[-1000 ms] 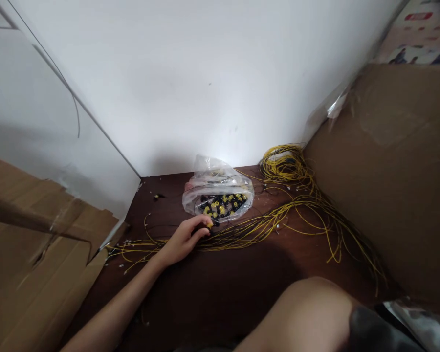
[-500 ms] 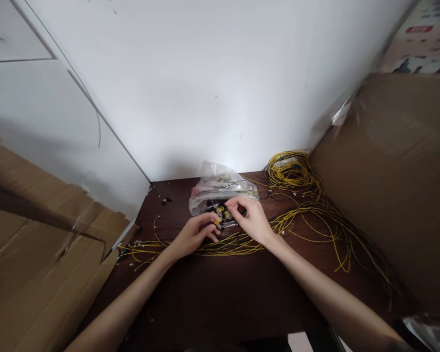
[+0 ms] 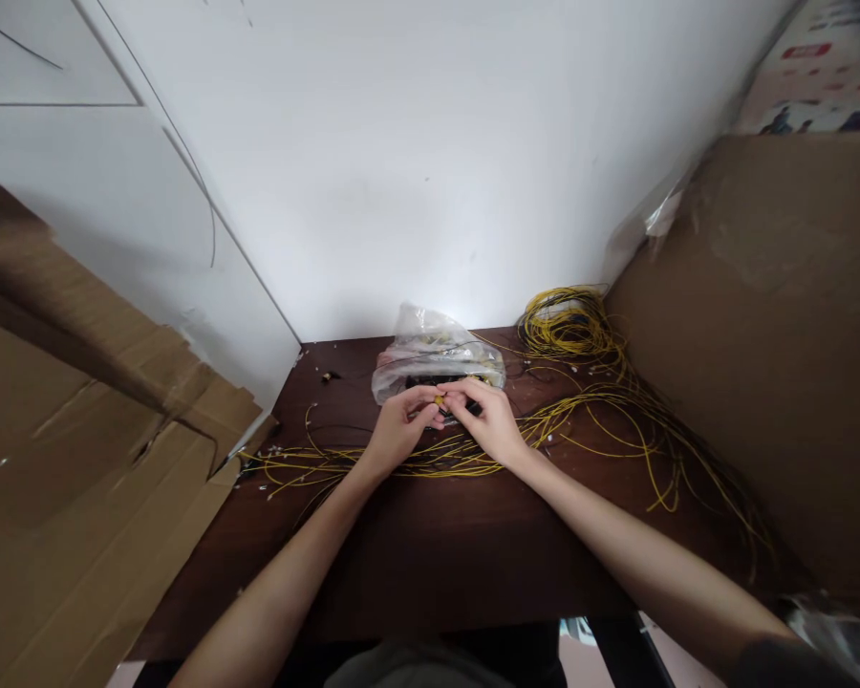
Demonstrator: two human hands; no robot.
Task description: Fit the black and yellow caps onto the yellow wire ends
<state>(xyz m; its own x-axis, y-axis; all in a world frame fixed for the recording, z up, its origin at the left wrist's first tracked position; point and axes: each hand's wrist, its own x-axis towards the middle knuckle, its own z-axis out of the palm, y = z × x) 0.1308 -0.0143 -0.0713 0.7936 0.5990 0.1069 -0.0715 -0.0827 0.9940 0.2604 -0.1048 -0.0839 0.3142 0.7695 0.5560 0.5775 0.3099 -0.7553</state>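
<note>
My left hand (image 3: pixel 401 427) pinches a small yellow and black part (image 3: pixel 440 402) between thumb and fingers. My right hand (image 3: pixel 485 418) meets it there, its fingertips closed at the part's other side; whether they grip the part or something tiny is hidden. Just behind both hands lies a clear plastic bag (image 3: pixel 437 346), its mouth toward me, with black and yellow pieces inside. Beneath my hands a bundle of yellow and black wires (image 3: pixel 465 463) runs across the dark brown table (image 3: pixel 416 545).
A coil of yellow and black wire (image 3: pixel 566 323) lies at the back right. One small loose part (image 3: pixel 328 377) is at the back left. Cardboard (image 3: pixel 100 478) borders the left side, a large carton (image 3: pixel 766 315) the right. A white wall (image 3: pixel 416 191) closes the back.
My left hand has moved right and up with the yellow and black part, so both hands' fingertips now meet. My right hand has stayed nearly in place. The view has shifted slightly.
</note>
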